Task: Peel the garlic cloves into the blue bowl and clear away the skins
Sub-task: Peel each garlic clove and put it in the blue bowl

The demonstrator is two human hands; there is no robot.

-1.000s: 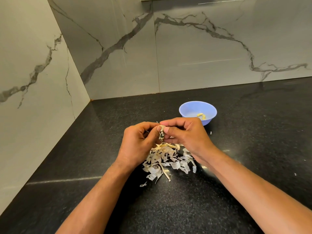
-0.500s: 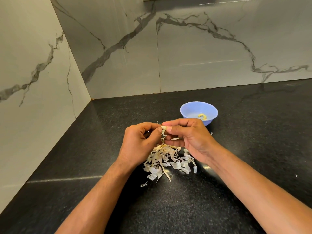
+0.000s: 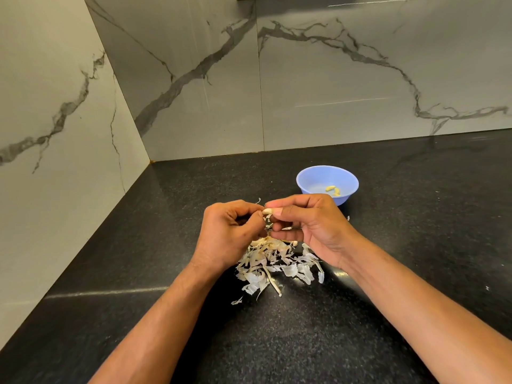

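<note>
- Pale and partly bare, the garlic clove (image 3: 268,211) is pinched between both hands, just in front of the blue bowl (image 3: 327,183) and above the skin pile (image 3: 277,266).
- Fingers of the right hand (image 3: 307,225) are curled round the clove and grip its upper end; fingers of the left hand (image 3: 231,231) are curled too and pinch the loose skin strip (image 3: 267,224) that hangs from it.
- My judgement of the step: the clove is about half peeled, so the left hand should pull the strip down and away, along the clove, while the right hand holds firm but does not crush it.
- It is better to work over the pile, so that new skins fall on the same place of the black surface (image 3: 304,342) and do not scatter.
- When it is bare, the clove goes to the bowl, where two peeled cloves (image 3: 333,190) lie already.
- Small flakes lie beside the bowl, on its right; they need to be collected later with the pile.
- Thin skin tears easily; a slow pull gives longer pieces.
</note>
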